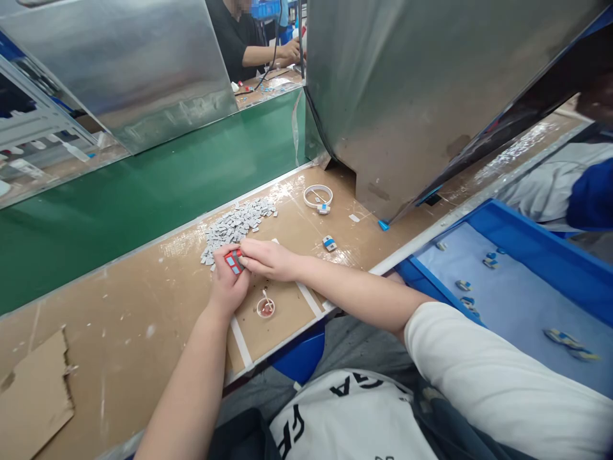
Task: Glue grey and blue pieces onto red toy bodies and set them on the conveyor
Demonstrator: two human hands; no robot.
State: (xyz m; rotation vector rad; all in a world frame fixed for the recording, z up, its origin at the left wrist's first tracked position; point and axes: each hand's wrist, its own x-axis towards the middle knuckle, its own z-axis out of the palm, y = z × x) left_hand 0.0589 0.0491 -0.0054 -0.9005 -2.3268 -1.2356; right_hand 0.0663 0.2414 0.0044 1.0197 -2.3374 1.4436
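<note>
A small red toy car with light blue windows is held between my two hands above the bench. My left hand is wrapped round it from the left and below. From the right, my right hand has its fingers closed against the car's edge; whether a small part is pinched there I cannot make out. Just beyond the hands lies a heap of small grey pieces. Nearer my body stands a little cup of reddish liquid with a white swab in it.
A white tape ring and a small blue-and-grey toy piece lie on the bench at right. A blue tray holds several toy pieces. Metal panels rise behind; torn cardboard lies left. A co-worker sits across.
</note>
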